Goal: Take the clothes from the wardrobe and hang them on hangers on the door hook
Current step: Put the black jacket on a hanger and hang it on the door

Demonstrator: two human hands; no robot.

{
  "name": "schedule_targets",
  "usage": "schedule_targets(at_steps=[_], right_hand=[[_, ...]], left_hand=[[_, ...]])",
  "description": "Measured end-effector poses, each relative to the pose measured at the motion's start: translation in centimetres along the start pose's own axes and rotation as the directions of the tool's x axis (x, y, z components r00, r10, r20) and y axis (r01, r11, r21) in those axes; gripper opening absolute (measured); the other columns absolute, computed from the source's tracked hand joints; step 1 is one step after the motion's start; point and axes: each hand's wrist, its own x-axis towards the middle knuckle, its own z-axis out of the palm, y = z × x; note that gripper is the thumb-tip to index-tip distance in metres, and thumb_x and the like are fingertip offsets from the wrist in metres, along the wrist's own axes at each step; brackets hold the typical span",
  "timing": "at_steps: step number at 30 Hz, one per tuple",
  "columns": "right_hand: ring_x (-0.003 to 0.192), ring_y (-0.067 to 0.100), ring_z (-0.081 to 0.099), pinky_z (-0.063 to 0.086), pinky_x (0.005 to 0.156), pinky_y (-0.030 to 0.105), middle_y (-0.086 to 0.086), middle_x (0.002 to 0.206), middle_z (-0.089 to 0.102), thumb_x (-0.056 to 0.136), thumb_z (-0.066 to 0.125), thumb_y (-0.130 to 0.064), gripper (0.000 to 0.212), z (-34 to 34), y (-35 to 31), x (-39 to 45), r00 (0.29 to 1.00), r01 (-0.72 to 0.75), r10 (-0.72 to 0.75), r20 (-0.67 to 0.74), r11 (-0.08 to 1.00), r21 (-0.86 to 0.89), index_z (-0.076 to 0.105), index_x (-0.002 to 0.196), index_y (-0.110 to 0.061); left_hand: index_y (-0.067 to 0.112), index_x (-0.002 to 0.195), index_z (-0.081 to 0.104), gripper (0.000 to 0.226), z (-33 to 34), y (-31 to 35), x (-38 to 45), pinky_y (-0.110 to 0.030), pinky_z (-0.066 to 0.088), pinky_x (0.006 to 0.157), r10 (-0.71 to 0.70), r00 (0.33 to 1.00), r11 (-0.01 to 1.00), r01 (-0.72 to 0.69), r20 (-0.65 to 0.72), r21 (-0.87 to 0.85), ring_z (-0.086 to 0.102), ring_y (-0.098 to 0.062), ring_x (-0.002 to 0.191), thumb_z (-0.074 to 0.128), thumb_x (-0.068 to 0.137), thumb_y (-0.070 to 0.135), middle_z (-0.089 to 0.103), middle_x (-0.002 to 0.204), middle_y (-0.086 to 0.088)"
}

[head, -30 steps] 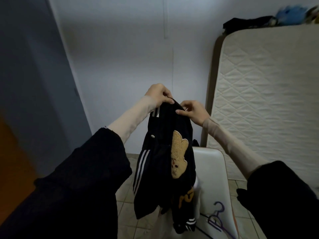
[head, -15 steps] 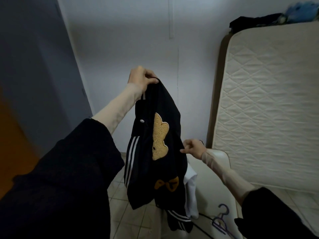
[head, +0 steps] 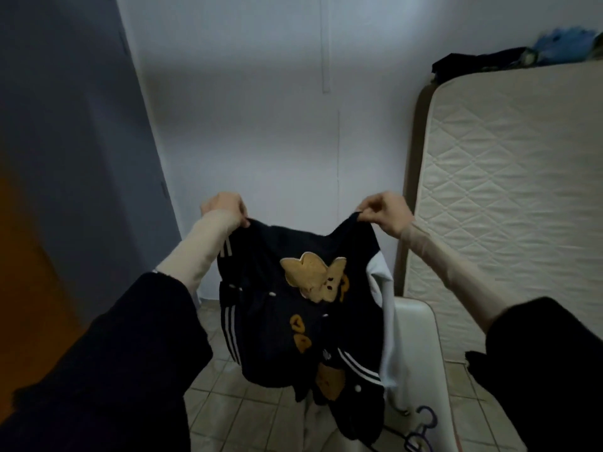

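Black jacket (head: 293, 308), one, now spread between two hands: left hand (head: 223, 207) and right hand (head: 385, 212) each pinch its top edge; previously bunched.

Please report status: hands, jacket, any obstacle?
Left hand and right hand each grip the jacket top, spread apart. Hanger lies on chair. No obstacle visible.

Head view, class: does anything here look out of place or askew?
Yes. The mattress stands on edge against the wall, dark clothing heaped on top. The jacket, held by left hand and right hand, hangs crumpled, no hanger inside.
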Motion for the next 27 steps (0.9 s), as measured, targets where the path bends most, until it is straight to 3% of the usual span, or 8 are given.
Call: schedule_targets(at_steps=[4, 7, 10, 14, 17, 21, 23, 27], right_hand=[[0.043, -0.019, 0.049, 0.035, 0.052, -0.001, -0.009, 0.057, 0.055, 0.071, 0.073, 0.0, 0.014, -0.3, -3.2, 1.5, 0.994, 0.075, -0.069, 0.09, 0.995, -0.065, 0.072, 0.085, 0.001], [0.043, -0.016, 0.05, 0.038, 0.052, 0.001, -0.009, 0.055, 0.056, 0.069, 0.075, -0.002, 0.014, 0.1, -4.4, 1.9, 0.988, 0.116, -0.107, 0.114, 0.99, -0.075, 0.072, 0.082, 0.001], [0.045, -0.015, 0.051, 0.04, 0.055, 0.004, -0.001, 0.063, 0.063, 0.068, 0.077, -0.003, 0.013, -0.1, -4.3, 1.6, 0.99, 0.114, -0.109, 0.089, 0.992, -0.057, 0.073, 0.08, 0.0], [0.051, -0.01, 0.056, 0.043, 0.06, 0.005, -0.016, 0.055, 0.061, 0.068, 0.078, -0.006, 0.018, -0.9, -2.3, 0.2, 0.997, 0.066, -0.067, 0.044, 0.998, 0.021, 0.072, 0.085, -0.004], [0.078, 0.009, 0.061, 0.05, 0.076, 0.026, 0.002, 0.087, 0.065, 0.066, 0.082, -0.02, 0.041, -0.6, 0.9, -1.2, 0.977, -0.063, 0.055, 0.207, 0.998, 0.031, 0.064, 0.103, -0.017], [0.082, 0.009, 0.059, 0.047, 0.069, 0.014, -0.003, 0.095, 0.063, 0.066, 0.082, -0.031, 0.058, 1.7, 4.4, -4.1, 0.87, -0.267, 0.23, 0.435, 0.963, 0.025, 0.055, 0.116, -0.019], [0.079, 0.0, 0.059, 0.045, 0.074, 0.01, -0.004, 0.091, 0.064, 0.07, 0.08, -0.023, 0.047, 3.3, 4.5, -5.2, 0.866, -0.24, 0.179, 0.466, 0.968, 0.075, 0.06, 0.111, -0.011], [0.049, -0.01, 0.048, 0.035, 0.056, 0.011, -0.014, 0.061, 0.058, 0.077, 0.071, -0.005, 0.021, 5.2, 3.3, -4.9, 0.946, -0.149, 0.095, 0.31, 0.976, 0.157, 0.068, 0.096, 0.002]], left_hand=[[0.013, 0.117, 0.061, 0.037, 1.3, 3.9, -1.3, -0.027, 0.036, 0.102, 0.352, 0.888, 0.902, -0.237, 0.296, -0.361, 0.053, -0.016, 0.114, 0.069, 0.081, 0.017, 0.061, 0.119, -0.003], [0.014, 0.112, 0.061, 0.039, 2.2, 8.6, -2.9, -0.022, 0.042, 0.088, 0.458, 0.857, 0.802, -0.284, 0.236, -0.525, 0.055, -0.013, 0.099, 0.073, 0.077, 0.028, 0.061, 0.105, 0.0], [0.006, 0.094, 0.069, 0.023, 3.7, 10.7, -3.0, -0.021, 0.035, 0.057, 0.406, 0.912, 0.804, -0.326, 0.059, -0.498, 0.047, -0.013, 0.066, 0.075, 0.075, 0.018, 0.052, 0.066, 0.002], [-0.004, 0.088, 0.069, 0.021, 4.1, 11.5, -2.4, -0.026, 0.046, 0.064, 0.321, 0.945, 0.745, -0.294, -0.065, -0.599, 0.05, -0.016, 0.062, 0.076, 0.07, 0.004, 0.05, 0.057, 0.002], [-0.004, 0.091, 0.068, 0.023, 3.2, 12.1, -2.3, -0.02, 0.047, 0.064, 0.284, 0.95, 0.742, -0.303, -0.129, -0.598, 0.053, -0.015, 0.064, 0.076, 0.069, 0.0, 0.051, 0.059, 0.003], [-0.007, 0.093, 0.068, 0.021, 1.6, 11.8, -1.8, -0.021, 0.05, 0.069, 0.247, 0.952, 0.727, -0.305, -0.18, -0.616, 0.052, -0.003, 0.051, 0.069, 0.072, -0.01, 0.053, 0.059, 0.002], [-0.007, 0.094, 0.068, 0.022, 0.6, 11.5, -1.8, -0.026, 0.051, 0.074, 0.241, 0.949, 0.726, -0.314, -0.202, -0.612, 0.051, -0.006, 0.055, 0.067, 0.072, -0.011, 0.053, 0.059, 0.001], [-0.008, 0.095, 0.068, 0.023, -1.3, 9.5, -1.6, -0.026, 0.051, 0.072, 0.185, 0.956, 0.741, -0.288, -0.228, -0.607, 0.053, -0.001, 0.048, 0.067, 0.072, -0.013, 0.056, 0.049, 0.009]])
